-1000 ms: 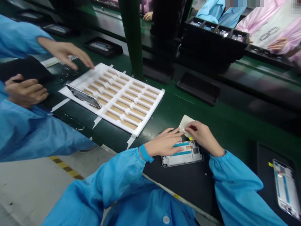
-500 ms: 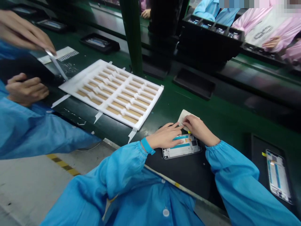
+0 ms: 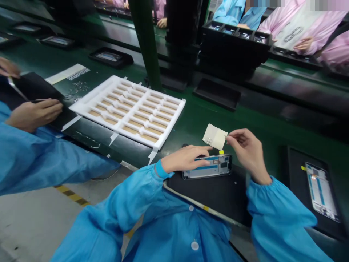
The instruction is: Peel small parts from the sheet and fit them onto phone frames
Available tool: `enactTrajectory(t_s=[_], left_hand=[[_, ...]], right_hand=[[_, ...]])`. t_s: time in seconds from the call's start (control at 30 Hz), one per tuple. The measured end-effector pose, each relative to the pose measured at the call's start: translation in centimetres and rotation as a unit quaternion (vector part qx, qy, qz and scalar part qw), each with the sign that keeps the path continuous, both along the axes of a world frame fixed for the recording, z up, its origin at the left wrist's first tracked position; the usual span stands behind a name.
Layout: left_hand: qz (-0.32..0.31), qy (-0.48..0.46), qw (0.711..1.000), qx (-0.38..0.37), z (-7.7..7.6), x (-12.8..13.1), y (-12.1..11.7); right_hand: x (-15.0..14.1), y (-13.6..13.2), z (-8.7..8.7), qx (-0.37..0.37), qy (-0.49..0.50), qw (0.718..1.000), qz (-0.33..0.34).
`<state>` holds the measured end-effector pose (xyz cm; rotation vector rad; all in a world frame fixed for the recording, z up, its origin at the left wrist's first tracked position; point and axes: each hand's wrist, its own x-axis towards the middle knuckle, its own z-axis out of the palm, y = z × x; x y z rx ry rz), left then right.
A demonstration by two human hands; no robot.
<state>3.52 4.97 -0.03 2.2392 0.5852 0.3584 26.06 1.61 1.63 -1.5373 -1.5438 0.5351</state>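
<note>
My left hand (image 3: 188, 159) grips a phone frame (image 3: 208, 168) by its left part, thumb across its inner face and fingers along the far edge. The frame has blue strips inside and a yellow tab (image 3: 221, 152) at its far edge; it is tilted up off a black mat (image 3: 204, 193). Just beyond it lies a small cream sheet (image 3: 218, 138) with thin marks on its left part. My right hand (image 3: 248, 151) is pinched at the sheet's right edge; whatever is between the fingertips is too small to make out.
A white slotted foam tray (image 3: 171, 129) is taped down at left. At right, another phone frame (image 3: 321, 193) sits in a black tray (image 3: 296, 174). A co-worker's hand (image 3: 40, 112) works at far left. An unoccupied-looking shallow black tray (image 3: 216, 94) lies beyond the sheet.
My right hand has moved right, off the middle of the cream sheet to its right edge. The phone frame has tilted up in my left hand. The co-worker's upper hand moved down and left.
</note>
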Motion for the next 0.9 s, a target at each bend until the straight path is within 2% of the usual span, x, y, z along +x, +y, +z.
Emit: enactTrajectory(t_s=[0.07, 0.13, 0.23, 0.3, 0.37, 0.47, 0.57, 0.7, 0.9], left_hand=[[0.005, 0.012, 1.000, -0.013, 1.7, -0.6, -0.5], [0.017, 0.050, 0.998, 0.017, 2.8, -0.9, -0.9], [0.035, 0.105, 0.991, 0.077, 3.1, -0.9, -1.5], [0.047, 0.089, 0.989, 0.106, 2.7, -0.7, -1.9], [0.060, 0.032, 0.990, 0.123, 2.3, -0.5, -2.4], [0.077, -0.053, 0.989, 0.114, 2.0, -0.1, -3.0], [0.082, -0.093, 0.987, 0.104, 1.8, 0.3, -3.3], [0.104, -0.098, 0.981, 0.129, 1.4, 0.5, -3.6], [0.133, -0.052, 0.977, 0.161, 1.0, 1.1, -3.8]], right_hand=[[-0.6, -3.0, 1.7, 0.025, 0.034, 0.999, -0.009], [-1.1, -5.7, 2.7, 0.021, 0.037, 0.999, -0.002], [-1.7, -7.9, 2.5, -0.017, 0.023, 0.999, 0.028], [-1.9, -8.2, 1.9, -0.041, 0.013, 0.998, 0.048], [-2.0, -7.9, 1.4, -0.050, 0.005, 0.997, 0.058], [-2.2, -7.5, 1.3, -0.053, -0.006, 0.996, 0.075], [-2.2, -7.5, 1.6, -0.054, -0.008, 0.994, 0.090], [-1.6, -8.1, 1.1, -0.014, -0.005, 0.998, 0.064], [-0.4, -8.9, -1.5, 0.014, -0.002, 0.998, 0.061]])
